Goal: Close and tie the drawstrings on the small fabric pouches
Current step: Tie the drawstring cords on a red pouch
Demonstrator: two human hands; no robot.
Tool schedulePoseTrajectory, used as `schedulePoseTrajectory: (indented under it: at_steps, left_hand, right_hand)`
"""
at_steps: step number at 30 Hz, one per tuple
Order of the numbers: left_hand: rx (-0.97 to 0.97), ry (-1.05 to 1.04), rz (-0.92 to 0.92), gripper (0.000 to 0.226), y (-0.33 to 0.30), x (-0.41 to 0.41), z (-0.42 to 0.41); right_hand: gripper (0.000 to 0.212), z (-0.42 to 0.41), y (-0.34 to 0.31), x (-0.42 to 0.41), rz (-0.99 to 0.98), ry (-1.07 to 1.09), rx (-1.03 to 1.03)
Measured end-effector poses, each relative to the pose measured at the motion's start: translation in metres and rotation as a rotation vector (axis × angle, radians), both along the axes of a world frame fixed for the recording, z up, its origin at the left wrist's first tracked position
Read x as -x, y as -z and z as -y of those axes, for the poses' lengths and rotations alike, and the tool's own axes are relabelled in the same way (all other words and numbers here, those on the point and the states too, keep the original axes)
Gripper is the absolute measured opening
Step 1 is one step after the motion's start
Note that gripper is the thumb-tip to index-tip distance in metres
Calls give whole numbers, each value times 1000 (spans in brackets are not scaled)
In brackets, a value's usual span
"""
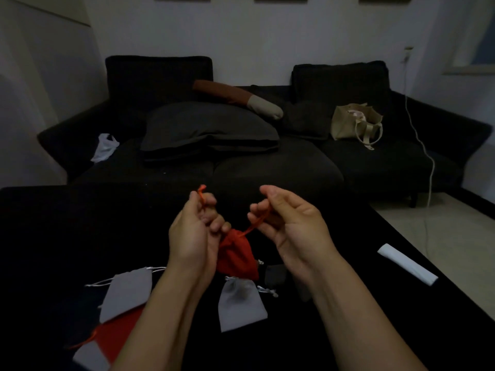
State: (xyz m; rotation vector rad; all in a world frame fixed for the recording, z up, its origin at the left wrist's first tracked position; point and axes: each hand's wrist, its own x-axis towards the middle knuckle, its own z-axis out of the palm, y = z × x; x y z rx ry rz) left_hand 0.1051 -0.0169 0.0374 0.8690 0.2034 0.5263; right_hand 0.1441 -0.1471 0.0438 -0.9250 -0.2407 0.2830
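While the red pouch [235, 257] hangs at centre frame, left hand [191, 231] and right hand [290, 226] each pinch a red drawstring [250, 229] in curled fingers — even, opposite pulls should cinch it before knotting.

No readable text, label, brand, number or sign anywhere in view.
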Motion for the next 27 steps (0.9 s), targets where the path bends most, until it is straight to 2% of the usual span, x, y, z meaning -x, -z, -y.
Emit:
schedulePoseTrajectory:
  at_steps: [3, 7, 10, 12, 15, 19, 20, 24, 27]
  left_hand:
    - [-163, 110, -59, 31, 0, 0, 6]
    - [-509, 195, -88, 36, 8, 2, 9]
    - [-603, 232, -117, 24, 4, 11, 7]
    - [-632, 217, -131, 23, 5, 12, 5]
    - [-623, 253, -147, 33, 4, 14, 6]
    - [-396, 359, -155, 27, 2, 12, 11]
    - [-401, 372, -151, 27, 3, 12, 10]
    - [-692, 331, -173, 29, 6, 15, 10]
    - [-681, 323, -200, 30, 5, 17, 12]
  right_hand:
    - [10, -1, -1, 1, 116, 34, 110]
    - [3, 1, -6, 4, 428, 66, 268]
    - [5, 4, -9, 3, 574, 2, 402]
    - [7, 4, -8, 2, 577, -19, 400]
    - [6, 2, -5, 2, 471, 3, 338]
    - [2, 2, -2, -1, 371, 84, 363]
    - [1, 2, -1, -2, 371, 102, 390]
    - [10, 7, 2, -3, 360, 98, 540]
    - [13, 11, 2, -6, 312, 44, 556]
